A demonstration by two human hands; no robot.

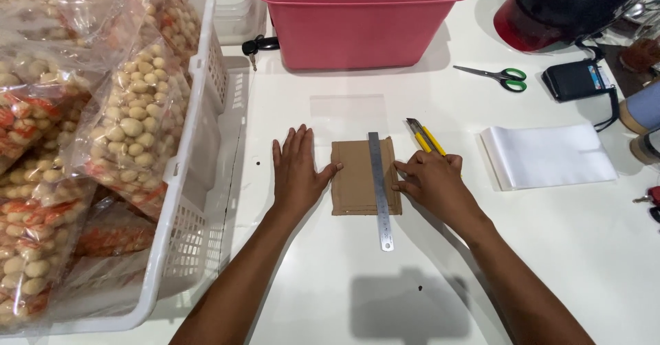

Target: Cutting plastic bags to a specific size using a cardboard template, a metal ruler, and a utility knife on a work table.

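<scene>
One piece of brown cardboard (357, 179) lies flat near the middle of the white counter (564, 249), directly in front of you, with one steel ruler (379, 188) laid lengthwise over its right part and running past its near edge. Your left hand (297, 172) lies flat and spread on the counter just left of the cardboard, its thumb touching the left edge; its grip is wide and holds nothing. Your right hand (433, 180) sits at the right edge, fingertips pressed at the cardboard beside the ruler, and one yellow utility knife (425, 137) sticks out past the fingers; whether that grip holds the knife or only covers it, you cannot tell. One clear flat plastic bag (347, 106) lies just beyond the cardboard. To your right lies one stack of white bags (550, 156), and farther out one pair of green-handled scissors (496, 77), one black pouch (576, 80) and one dark helmet (570, 5). At the far edge stands one pink plastic tub (357, 22), with one black key (256, 45) just left of it. On your left, one white slotted basket (196, 180) holds many clear packets of pale round snacks (130, 121), some with orange printed bands.
</scene>
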